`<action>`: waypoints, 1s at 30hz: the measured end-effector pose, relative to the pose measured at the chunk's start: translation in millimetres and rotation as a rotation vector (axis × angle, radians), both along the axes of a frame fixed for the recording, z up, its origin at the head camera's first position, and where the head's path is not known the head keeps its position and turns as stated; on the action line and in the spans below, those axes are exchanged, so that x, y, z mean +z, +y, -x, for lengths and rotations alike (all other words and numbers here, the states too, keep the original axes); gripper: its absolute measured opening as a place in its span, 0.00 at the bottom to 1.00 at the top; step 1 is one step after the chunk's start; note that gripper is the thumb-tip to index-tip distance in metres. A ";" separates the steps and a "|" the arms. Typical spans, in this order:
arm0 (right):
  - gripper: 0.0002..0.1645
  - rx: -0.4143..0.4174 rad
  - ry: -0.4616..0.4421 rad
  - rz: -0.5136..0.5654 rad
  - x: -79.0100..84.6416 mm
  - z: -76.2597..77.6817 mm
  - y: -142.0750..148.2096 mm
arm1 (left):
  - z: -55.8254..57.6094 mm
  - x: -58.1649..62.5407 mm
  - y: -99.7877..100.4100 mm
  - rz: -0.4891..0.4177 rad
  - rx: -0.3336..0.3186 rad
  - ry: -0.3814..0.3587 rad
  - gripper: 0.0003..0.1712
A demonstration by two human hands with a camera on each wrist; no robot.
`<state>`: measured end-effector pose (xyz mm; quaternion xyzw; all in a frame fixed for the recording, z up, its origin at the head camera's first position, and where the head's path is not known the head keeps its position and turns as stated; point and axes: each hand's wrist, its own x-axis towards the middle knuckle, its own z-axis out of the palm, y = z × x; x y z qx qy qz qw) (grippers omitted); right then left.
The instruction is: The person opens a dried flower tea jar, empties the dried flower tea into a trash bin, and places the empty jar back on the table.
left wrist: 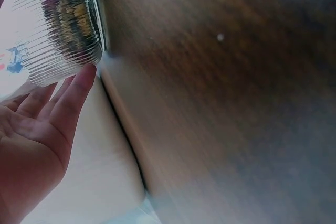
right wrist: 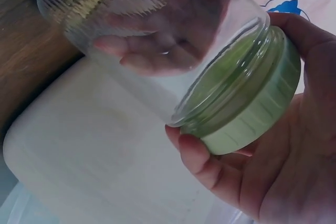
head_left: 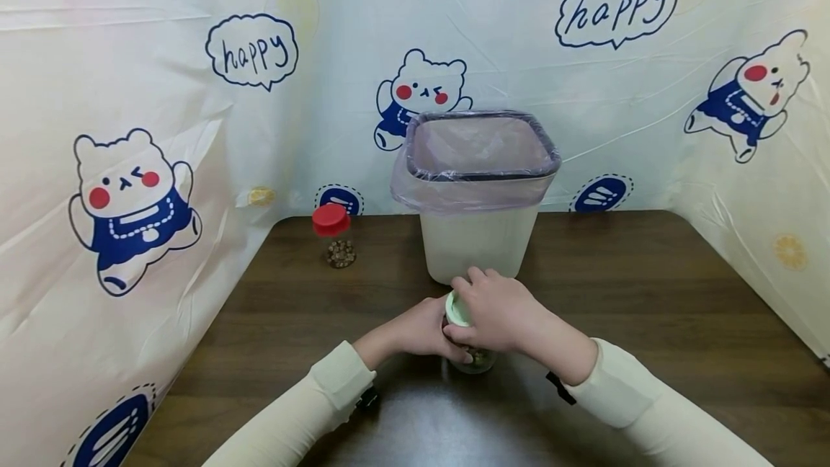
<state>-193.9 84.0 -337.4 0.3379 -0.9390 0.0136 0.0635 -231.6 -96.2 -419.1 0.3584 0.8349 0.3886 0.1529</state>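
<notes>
A clear ribbed glass jar (head_left: 481, 362) with a pale green screw lid (head_left: 457, 310) stands near the middle of the table. Dried, yellowish-green and dark bits lie at its bottom, as the left wrist view of the jar (left wrist: 71, 19) shows. My left hand (head_left: 421, 326) grips the jar's side, thumb in front and fingers behind the glass. From above, my right hand (head_left: 502, 308) holds the lid, its fingers and thumb curled round the rim. In the right wrist view the lid (right wrist: 249, 116) sits on the jar's mouth.
Just behind the hands stands a white bin (head_left: 476, 243), lined with a translucent purple bag (head_left: 415, 197). At the back left is a small clear jar (head_left: 340, 254) with a red lid (head_left: 331, 220) and brown bits inside. A printed curtain (head_left: 350, 34) surrounds the wooden table (head_left: 272, 352).
</notes>
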 end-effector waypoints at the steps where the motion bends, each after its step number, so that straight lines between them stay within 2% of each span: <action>1: 0.35 0.004 -0.008 0.007 0.2 0.5 0.7 | 0.0 -0.3 -0.1 0.000 -0.001 0.001 0.40; 4: 0.35 0.028 -0.019 0.032 1.3 1.9 2.8 | 0.3 -1.0 -0.1 0.003 -0.004 0.007 0.40; 14: 0.31 0.182 -0.052 0.151 7.0 6.6 12.5 | -0.5 -0.2 -1.9 0.007 -0.006 0.008 0.39; 30: 0.36 0.189 -0.069 0.234 9.0 7.5 23.1 | -1.0 1.0 -1.7 0.014 0.016 -0.007 0.40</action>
